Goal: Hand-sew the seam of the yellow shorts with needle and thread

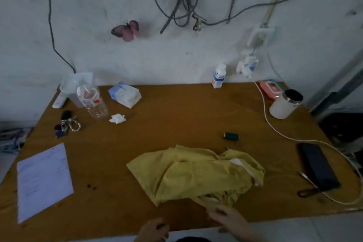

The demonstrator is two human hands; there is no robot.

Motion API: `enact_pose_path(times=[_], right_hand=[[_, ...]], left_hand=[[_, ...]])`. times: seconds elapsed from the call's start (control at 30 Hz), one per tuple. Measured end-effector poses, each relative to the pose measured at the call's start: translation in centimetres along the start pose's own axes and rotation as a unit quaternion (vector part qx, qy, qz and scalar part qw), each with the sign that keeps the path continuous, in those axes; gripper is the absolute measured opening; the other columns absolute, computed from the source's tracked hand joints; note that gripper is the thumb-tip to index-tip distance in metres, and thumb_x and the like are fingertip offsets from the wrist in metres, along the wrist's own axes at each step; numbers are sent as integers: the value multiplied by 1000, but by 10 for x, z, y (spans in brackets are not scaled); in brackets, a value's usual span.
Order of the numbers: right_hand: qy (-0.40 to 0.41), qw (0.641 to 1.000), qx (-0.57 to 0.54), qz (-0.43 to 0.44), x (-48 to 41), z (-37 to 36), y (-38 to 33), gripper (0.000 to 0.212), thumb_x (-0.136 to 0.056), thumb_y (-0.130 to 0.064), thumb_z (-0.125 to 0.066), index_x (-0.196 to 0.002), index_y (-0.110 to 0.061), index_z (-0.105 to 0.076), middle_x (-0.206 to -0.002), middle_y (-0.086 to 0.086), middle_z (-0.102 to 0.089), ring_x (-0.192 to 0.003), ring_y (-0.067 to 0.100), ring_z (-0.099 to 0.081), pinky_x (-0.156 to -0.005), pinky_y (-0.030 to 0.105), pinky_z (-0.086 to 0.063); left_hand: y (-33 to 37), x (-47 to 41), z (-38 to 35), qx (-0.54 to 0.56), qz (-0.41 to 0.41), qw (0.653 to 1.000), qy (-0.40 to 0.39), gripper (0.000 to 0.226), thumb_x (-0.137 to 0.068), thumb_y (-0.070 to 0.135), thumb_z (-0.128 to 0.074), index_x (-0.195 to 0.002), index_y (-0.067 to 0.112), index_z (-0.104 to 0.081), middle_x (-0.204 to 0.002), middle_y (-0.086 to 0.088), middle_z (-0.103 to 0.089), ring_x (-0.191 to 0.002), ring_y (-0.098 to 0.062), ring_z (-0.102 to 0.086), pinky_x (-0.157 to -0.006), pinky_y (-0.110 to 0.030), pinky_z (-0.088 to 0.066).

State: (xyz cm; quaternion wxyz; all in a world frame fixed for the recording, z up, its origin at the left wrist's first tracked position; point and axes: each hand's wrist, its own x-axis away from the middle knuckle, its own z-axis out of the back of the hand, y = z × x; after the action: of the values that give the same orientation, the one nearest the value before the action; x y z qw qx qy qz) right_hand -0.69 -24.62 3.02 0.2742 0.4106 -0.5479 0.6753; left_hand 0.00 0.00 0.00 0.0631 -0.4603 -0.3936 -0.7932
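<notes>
yellow shorts (196, 175), one pair; one spool (231, 136); left hand (154, 229), right hand (227, 220): cannot tell either grip.

Far middle: bare tabletop (176, 108) between the crumpled tissue (117, 118) and the thread spool (231, 136).
Near centre: the heaped yellow shorts (194, 175) block the way.
Near left: open strip between the shorts and the paper sheet (44, 180).
Far left: keys (66, 125) and bottle (94, 104) crowd the corner.
Right: phone (318, 167), scissors (308, 188) and looping white cable (275, 127).
</notes>
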Motion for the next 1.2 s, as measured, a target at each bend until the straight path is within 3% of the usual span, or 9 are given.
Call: enact_pose_path(times=[0.2, 0.3, 0.43, 0.57, 0.7, 0.83, 1.0, 1.1, 1.2], right_hand=[[60, 985, 65, 151, -19, 20, -63, 9, -93, -31, -55, -94, -27, -63, -97, -9, -64, -86, 3, -60, -67, 8, -45], [191, 927, 199, 254, -34, 38, -79, 8, -93, -25, -55, -97, -28, -62, -95, -13, -61, -80, -6, -53, -63, 2, -40], [305, 804, 424, 285, -60, 66, -90, 17, -94, -24, -53, -107, -17, -61, -107, -1, -60, -99, 14, -55, -87, 23, -45], [265, 769, 537, 224, -78, 89, -92, 27, -94, -31, -52, -113, -14, -58, -119, 5, -57, -121, 24, -46, -106, 33, -32], [240, 765, 549, 238, -84, 100, -91, 25, -92, -38, -54, -101, -16, -62, -110, 4, -59, -114, 22, -49, -106, 32, -31], [201, 784, 525, 264, -79, 106, -93, 18, -90, -38, -57, -89, -22, -63, -93, -3, -59, -95, 15, -54, -102, 32, -34], [190, 817, 456, 296, -70, 108, -92, 10, -91, -30, -57, -86, -22, -54, -85, -6, -56, -80, 9, -52, -71, 21, -45], [201, 839, 429, 267, -67, 108, -91, 9, -94, -29, -52, -87, -24, -50, -81, -8, -55, -70, 5, -52, -58, 17, -42], [219, 855, 412, 226, -69, 107, -89, 9, -96, -29, -49, -90, -23, -49, -78, -8, -56, -65, 4, -53, -53, 17, -43]], left_hand=[[61, -44, 47, 14, -50, 998, 31, 18, -98, 28, -45, -108, 19, -57, -93, 4, -59, -74, -8, -57, -59, -14, -42], [82, -65, 59, -29, -74, 984, 161, 27, -97, 27, -47, -119, 15, -58, -98, -1, -60, -63, -9, -53, -48, -15, -37], [101, -97, 60, -145, -70, 960, 228, 40, -96, 29, -50, -134, 17, -46, -140, -7, -41, -122, -26, -44, -94, -35, -45], [113, -117, 56, -185, -60, 954, 230, 35, -95, 26, -52, -129, 18, -52, -137, -5, -47, -126, -26, -41, -104, -38, -37], [115, -121, 53, -177, -73, 952, 236, 25, -90, 24, -59, -114, 16, -63, -117, -2, -60, -102, -19, -55, -82, -27, -46], [120, -115, 58, -181, -71, 958, 209, 14, -90, 25, -60, -93, 12, -65, -92, -3, -59, -73, -13, -51, -59, -23, -39], [130, -102, 82, -85, -128, 965, 214, 28, -89, 24, -62, -68, 18, -43, -67, 1, -41, -54, -11, -38, -50, -20, -28], [147, -101, 104, -85, -157, 973, 150, 29, -91, 23, -60, -72, 15, -40, -71, -7, -43, -59, -16, -42, -54, -20, -32], [167, -110, 125, -75, -100, 990, 61, 21, -88, 20, -65, -103, 15, -51, -117, -14, -52, -109, -28, -52, -77, -36, -42]])
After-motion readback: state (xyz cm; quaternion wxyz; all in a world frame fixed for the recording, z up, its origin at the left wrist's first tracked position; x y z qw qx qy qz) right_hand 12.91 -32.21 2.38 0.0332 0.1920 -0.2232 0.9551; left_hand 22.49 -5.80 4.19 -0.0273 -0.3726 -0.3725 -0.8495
